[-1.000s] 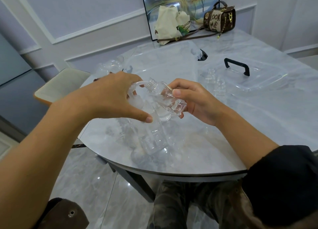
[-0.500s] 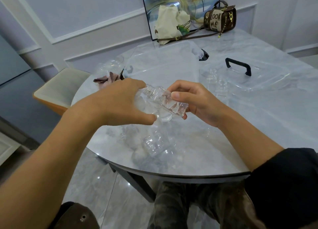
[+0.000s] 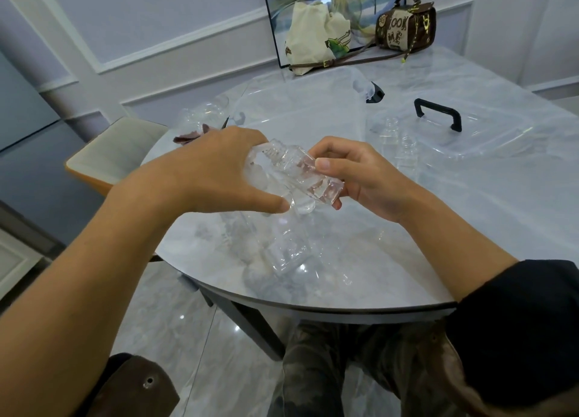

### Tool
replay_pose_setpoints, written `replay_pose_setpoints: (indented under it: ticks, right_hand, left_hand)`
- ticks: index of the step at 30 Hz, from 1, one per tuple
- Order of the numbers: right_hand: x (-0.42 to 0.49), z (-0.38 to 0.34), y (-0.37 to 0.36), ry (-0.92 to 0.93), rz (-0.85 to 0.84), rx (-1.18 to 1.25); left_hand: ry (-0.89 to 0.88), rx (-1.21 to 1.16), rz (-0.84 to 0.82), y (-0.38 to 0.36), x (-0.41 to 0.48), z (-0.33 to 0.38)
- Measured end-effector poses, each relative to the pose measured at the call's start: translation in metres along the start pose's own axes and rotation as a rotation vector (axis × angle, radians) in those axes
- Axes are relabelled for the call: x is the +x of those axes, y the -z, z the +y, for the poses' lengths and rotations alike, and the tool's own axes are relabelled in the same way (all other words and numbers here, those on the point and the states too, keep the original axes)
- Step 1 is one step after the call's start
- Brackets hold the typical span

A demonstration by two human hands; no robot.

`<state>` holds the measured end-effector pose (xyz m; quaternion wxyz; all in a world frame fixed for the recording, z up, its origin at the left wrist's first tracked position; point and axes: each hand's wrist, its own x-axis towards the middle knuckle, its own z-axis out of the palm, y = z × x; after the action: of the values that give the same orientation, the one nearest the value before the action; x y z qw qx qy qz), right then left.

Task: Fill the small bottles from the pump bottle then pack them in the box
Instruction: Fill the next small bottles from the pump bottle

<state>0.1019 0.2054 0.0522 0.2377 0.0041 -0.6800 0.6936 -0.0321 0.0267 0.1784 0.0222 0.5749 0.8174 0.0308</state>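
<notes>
My right hand grips a small clear square bottle, tilted with its threaded neck toward the left. My left hand rests over the head of the clear pump bottle, whose spout meets the small bottle's neck; the pump head is mostly hidden under my palm. The pump bottle's body stands on the marble table below my hands. Two more small clear bottles stand open-necked behind my right hand. A large clear box sits further back.
A clear lid with a black handle lies at the right. A cream tote bag, a brown handbag and a framed picture stand at the far edge. More clear bottles lie at the left, near a chair.
The small bottle has tipped from steeply slanted to flatter, and both hands have dropped slightly with it. My left hand stays over the pump head.
</notes>
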Motion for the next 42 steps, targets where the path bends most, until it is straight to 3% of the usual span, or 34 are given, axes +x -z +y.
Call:
replay_pose_setpoints:
  ticks: [17,33,42]
  right_hand:
    - [-0.001,-0.001,-0.001,0.035,0.002,0.017]
    - [0.0,0.0,0.002,0.033,0.028,-0.029]
    - [-0.001,-0.001,0.0,0.029,0.004,-0.008]
  left_hand:
    - [-0.04,0.034,-0.06,0.014,0.006,0.001]
    - [-0.051,-0.134,-0.005,-0.015,0.007,-0.007]
    - [-0.064,-0.094,0.019,-0.01,0.008,-0.008]
